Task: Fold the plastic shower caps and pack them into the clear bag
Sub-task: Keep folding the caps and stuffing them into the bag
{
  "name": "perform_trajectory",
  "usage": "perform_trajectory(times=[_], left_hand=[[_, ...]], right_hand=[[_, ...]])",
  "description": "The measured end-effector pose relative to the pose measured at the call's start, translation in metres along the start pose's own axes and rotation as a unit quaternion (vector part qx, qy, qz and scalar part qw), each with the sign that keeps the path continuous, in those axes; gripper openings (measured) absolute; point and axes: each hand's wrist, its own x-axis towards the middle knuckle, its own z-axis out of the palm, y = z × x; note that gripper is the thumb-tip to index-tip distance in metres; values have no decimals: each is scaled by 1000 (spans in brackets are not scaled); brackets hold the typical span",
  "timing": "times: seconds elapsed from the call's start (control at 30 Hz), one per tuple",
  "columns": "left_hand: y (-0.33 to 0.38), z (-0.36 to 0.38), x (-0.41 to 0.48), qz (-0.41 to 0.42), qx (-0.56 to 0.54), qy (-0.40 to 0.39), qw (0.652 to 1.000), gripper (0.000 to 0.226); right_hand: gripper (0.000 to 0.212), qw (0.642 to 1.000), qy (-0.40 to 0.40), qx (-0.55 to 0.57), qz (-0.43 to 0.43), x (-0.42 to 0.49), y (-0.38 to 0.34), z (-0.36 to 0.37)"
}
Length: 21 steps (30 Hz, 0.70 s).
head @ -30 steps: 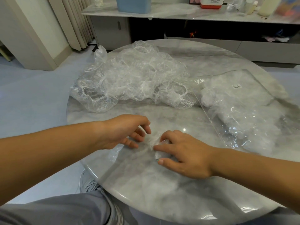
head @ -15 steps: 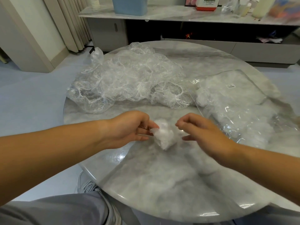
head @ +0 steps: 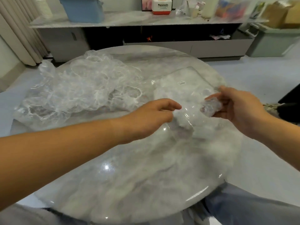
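A small folded shower cap point(head: 211, 108) is pinched between the fingers and thumb of my right hand point(head: 237, 109), held just above the clear bag point(head: 180, 90). The bag lies flat on the right half of the table, has a small white label and holds several folded caps. My left hand point(head: 151, 117) reaches across with its fingers stretched forward, its fingertips at the bag's near left edge, where the plastic bulges up. A loose heap of unfolded clear shower caps point(head: 81, 93) covers the table's far left.
The round marble table point(head: 129, 184) has a glossy bare front half, and my knees sit under its near rim. Behind it runs a low cabinet point(head: 162, 18) with a blue bin and boxes on top. A curtain hangs at the far left.
The folded cap has passed from my left hand to my right, which carried it right over the bag. My left hand let go and moved to the bag's edge.
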Motion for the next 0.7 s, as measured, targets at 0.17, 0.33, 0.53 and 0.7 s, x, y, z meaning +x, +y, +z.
perform_trajectory(times=[0.17, 0.33, 0.53, 0.7], left_hand=[[-9, 42, 19, 99, 397, -135, 902, 62], [-28, 62, 19, 98, 557, -126, 815, 62], [-35, 63, 14, 110, 590, -106, 793, 80], [-35, 58, 13, 163, 613, -94, 768, 87]], right_hand=[[58, 987, -106, -31, 113, -1, 17, -44], [72, 942, -231, -192, 150, -12, 37, -43], [82, 932, -239, -206, 177, -12, 46, -25], [83, 947, -179, -8, 267, -6, 51, -7]])
